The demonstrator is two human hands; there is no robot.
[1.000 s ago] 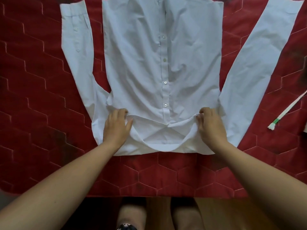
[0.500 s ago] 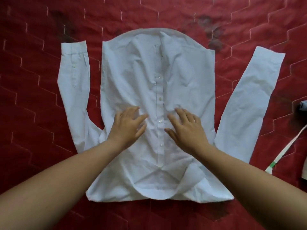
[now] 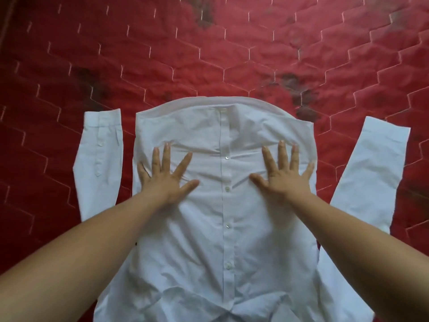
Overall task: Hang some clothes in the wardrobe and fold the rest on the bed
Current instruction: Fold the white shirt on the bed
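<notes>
Looking down from the head view, the white long-sleeved button-front shirt (image 3: 227, 228) lies front up on the red quilted bed cover (image 3: 209, 54), with its curved far edge at the middle of the frame and its near end bunched close to the person. The left hand (image 3: 166, 175) and the right hand (image 3: 282, 175) press flat on the cloth either side of the button placket (image 3: 226, 187). Their fingers (image 3: 166, 154) are straight and spread wide, gripping nothing. The buttoned-cuff sleeve (image 3: 99, 163) lies just beside the body on the left, and the other sleeve (image 3: 369, 173) angles away on the right, both apart from the hands. The step in hand looks like smoothing the front before folding. To do it well, the palms should probably sweep outward from the placket toward the side seams with light, even pressure, so the creases between the hands are pushed out and not trapped, and the placket stays straight. The rumpled near end likely needs flattening too.
</notes>
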